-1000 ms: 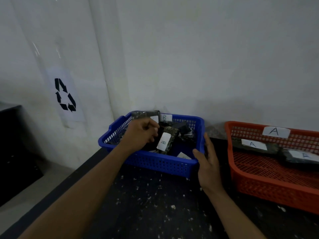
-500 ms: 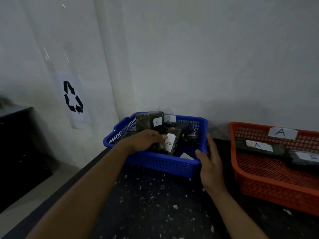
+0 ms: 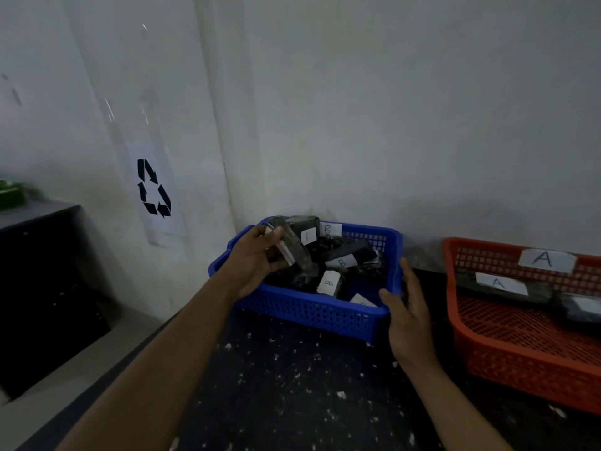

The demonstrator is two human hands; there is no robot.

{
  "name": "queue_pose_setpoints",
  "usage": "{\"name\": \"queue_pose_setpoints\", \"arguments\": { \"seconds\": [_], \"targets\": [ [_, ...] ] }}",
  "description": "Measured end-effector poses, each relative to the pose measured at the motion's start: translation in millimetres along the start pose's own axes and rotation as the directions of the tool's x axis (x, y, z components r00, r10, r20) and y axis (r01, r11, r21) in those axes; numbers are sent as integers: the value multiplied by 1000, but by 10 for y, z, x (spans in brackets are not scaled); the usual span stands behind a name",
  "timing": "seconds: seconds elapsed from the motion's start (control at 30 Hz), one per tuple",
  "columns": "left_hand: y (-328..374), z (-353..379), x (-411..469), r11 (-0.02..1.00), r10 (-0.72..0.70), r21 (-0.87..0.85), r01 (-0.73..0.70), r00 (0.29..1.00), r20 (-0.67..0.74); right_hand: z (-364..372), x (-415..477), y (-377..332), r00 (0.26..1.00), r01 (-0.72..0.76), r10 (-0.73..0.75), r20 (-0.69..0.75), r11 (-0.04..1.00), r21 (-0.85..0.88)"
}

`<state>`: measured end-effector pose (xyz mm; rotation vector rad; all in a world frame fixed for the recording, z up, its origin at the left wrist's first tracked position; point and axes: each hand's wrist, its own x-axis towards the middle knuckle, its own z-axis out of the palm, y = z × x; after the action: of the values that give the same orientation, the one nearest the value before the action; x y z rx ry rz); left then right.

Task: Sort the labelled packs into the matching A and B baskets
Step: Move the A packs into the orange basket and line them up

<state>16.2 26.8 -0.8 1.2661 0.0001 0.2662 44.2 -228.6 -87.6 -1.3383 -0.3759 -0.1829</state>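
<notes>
The blue basket (image 3: 312,312) stands against the wall, tagged B, with several dark packs bearing white B labels (image 3: 328,283) inside. My left hand (image 3: 255,262) is at the basket's left side and grips a dark mottled pack (image 3: 297,252), tilted, its label edge-on and unreadable. My right hand (image 3: 408,307) rests with straight fingers against the basket's right front corner. To the right sits the red basket (image 3: 520,366) tagged A, holding a long dark pack labelled A (image 3: 500,283) and another dark pack (image 3: 575,309).
The baskets stand on a dark speckled tabletop (image 3: 292,385) against a white wall. A recycling sign (image 3: 153,188) hangs on the wall at left. A black cabinet (image 3: 42,288) stands at the far left, beyond the table's left edge.
My left hand has lifted a dark pack out of the heap in the blue basket and turned it up on edge. My right hand stays at the basket's right corner.
</notes>
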Motion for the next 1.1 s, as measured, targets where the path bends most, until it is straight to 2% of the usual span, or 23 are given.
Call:
{"name": "queue_pose_setpoints", "arguments": {
  "seconds": [0.13,0.27,0.4,0.5,0.63,0.73,0.83,0.97,1.03,1.1],
  "targets": [
    [-9,102,5,985,-4,174,16,998,-67,-3,-1,-8,1000,-4,4,-14,1000,-4],
    [-1,140,3,988,-1,153,19,993,-119,-2,-12,-17,1000,-3,3,-18,1000,-21],
    [-22,141,-1,980,-21,197,39,996,-90,-1,-14,-34,1000,-11,10,-12,999,-36],
    [-32,143,-11,981,24,194,-4,995,-96,-5,-27,-57,1000,-15,14,-6,998,-69],
    [-38,224,-60,966,165,224,-130,975,-149,38,-95,-167,999,-21,11,-40,962,-273],
    [-40,430,-69,940,255,272,-206,954,-156,64,-140,-368,998,47,-64,-22,892,-451],
    [-18,800,-98,894,310,353,-276,950,-44,47,-122,-694,989,139,-146,16,893,-427],
    [-32,1394,-192,850,283,383,-362,926,248,-251,-61,-1173,982,182,-167,83,954,-236],
    [-77,1662,-236,850,246,363,-382,897,368,-518,-49,-1373,977,194,-157,142,934,-299],
    [-133,1902,-245,845,230,372,-385,888,398,-793,-35,-1529,975,194,-129,181,892,-409]
  ]
}}
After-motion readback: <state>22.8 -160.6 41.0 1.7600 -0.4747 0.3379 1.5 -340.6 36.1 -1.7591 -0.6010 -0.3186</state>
